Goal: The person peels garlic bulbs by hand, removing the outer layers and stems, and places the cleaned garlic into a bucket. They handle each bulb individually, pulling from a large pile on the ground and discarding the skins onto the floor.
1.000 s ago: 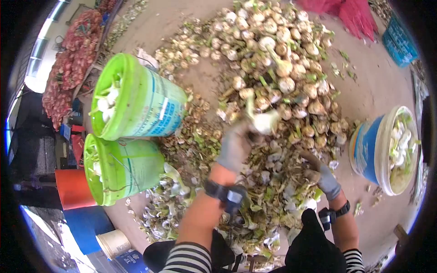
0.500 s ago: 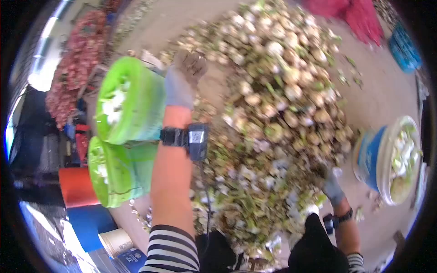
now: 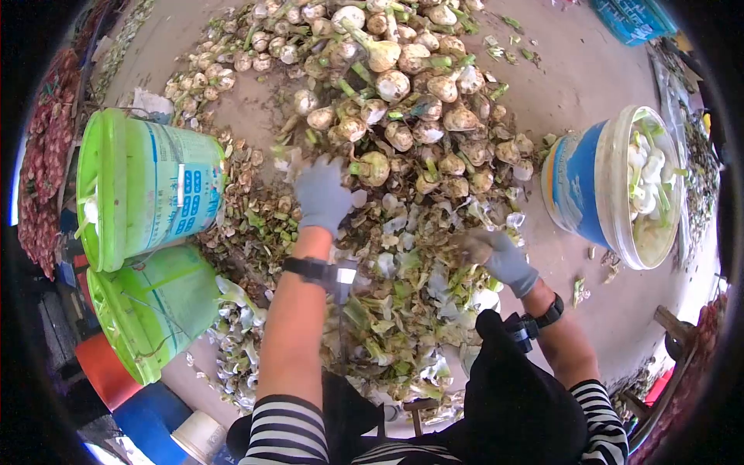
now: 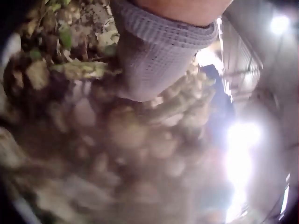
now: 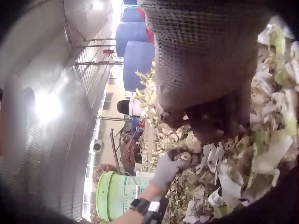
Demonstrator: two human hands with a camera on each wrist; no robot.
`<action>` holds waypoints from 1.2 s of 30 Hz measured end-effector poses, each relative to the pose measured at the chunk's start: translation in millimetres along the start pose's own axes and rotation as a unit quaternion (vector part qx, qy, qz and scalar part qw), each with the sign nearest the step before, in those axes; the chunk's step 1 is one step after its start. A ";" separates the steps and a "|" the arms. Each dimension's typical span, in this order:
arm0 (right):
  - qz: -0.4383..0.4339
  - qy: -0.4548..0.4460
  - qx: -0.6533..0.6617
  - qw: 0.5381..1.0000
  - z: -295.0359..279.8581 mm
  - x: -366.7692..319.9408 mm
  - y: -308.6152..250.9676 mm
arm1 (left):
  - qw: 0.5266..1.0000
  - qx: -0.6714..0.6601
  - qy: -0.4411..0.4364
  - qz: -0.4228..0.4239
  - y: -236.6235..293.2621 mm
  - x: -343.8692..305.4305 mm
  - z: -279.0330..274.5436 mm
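My left hand [image 3: 323, 194], in a grey knit glove, reaches to the near edge of a heap of garlic bulbs [image 3: 394, 85] in the head view. Its fingers are spread, close beside a yellowish garlic bulb [image 3: 373, 168]. To the right, my gloved right hand [image 3: 504, 260] hovers over a mound of garlic peelings [image 3: 403, 287], with soiled fingers bent inward. Whatever is inside those fingers is hidden; I cannot tell if it holds anything. The right wrist view shows its dark fingers [image 5: 217, 116] close above the scraps. Motion blurs the left wrist view.
Two green buckets [image 3: 116, 190] with white bulbs inside stand at left. A white-and-blue bucket [image 3: 585, 186] of cleaned garlic stands at right. Orange [image 3: 112, 372] and blue [image 3: 153, 418] containers sit lower left, a teal basket [image 3: 634, 19] at the upper right.
My left hand held a white garlic bulb over the heap, swung left beside the upper green bucket, and is back at the heap without it. The right hand stays over the peelings. The head view has shifted.
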State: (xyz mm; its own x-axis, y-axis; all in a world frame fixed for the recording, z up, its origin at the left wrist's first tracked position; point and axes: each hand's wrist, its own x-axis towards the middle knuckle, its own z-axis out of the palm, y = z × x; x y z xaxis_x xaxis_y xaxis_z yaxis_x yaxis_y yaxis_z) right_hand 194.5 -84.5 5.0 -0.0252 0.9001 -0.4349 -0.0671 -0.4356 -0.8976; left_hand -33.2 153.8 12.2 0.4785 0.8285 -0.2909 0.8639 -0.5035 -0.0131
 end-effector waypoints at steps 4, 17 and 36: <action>-0.062 0.028 -0.120 0.990 22.1 9.0 -31.7 | 0.966 -0.226 0.124 -0.007 12.4 -37.4 -20.0; -0.100 0.097 -0.142 0.980 17.0 15.1 -39.7 | 0.718 -0.683 -0.102 0.090 111.8 -117.4 4.1; -0.060 0.042 0.077 0.994 19.5 8.8 -26.1 | 0.345 -0.927 -0.145 -0.022 102.5 -133.5 -31.0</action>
State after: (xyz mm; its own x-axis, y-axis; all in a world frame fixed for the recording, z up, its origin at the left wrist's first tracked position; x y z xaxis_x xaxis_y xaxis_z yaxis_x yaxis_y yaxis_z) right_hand 176.5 -65.1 26.0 0.0755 0.9386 -0.3365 -0.2163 -0.3140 -0.9244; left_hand -3.7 -0.9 79.5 0.6553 0.6307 -0.4157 -0.3869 0.7529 0.5324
